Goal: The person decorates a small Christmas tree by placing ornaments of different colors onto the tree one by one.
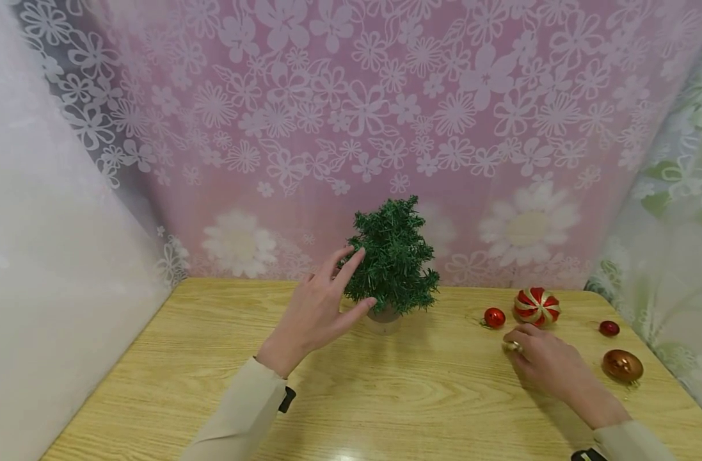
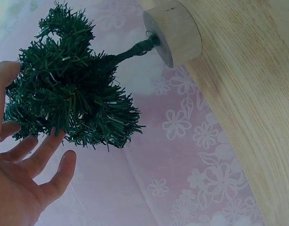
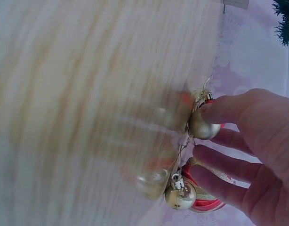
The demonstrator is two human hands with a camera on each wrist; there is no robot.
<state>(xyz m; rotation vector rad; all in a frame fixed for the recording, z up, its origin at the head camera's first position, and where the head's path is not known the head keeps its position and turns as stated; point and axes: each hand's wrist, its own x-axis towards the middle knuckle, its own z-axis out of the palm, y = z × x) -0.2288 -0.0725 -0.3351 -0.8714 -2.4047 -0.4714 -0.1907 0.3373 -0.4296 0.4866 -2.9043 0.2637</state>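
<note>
A small green artificial Christmas tree (image 1: 392, 253) stands upright on a round wooden base (image 2: 180, 35) near the table's back edge. My left hand (image 1: 322, 301) is at the tree's left side, fingers spread and fingertips right at its branches. On the right, my right hand (image 1: 549, 362) pinches a small gold bauble (image 3: 203, 125) between thumb and fingers, low over the table. A second, shinier gold bauble (image 3: 180, 195) lies just past the fingers in the right wrist view. Close beyond this hand are a red bauble (image 1: 494, 317) and a larger red-and-gold striped bauble (image 1: 537, 307).
Right of my right hand lie a copper-coloured bauble (image 1: 622, 365) and a small dark red bauble (image 1: 609, 328), close to the right edge of the wooden table (image 1: 408, 403). A pink floral curtain (image 1: 327, 128) hangs directly behind the table, with pale curtains at both sides.
</note>
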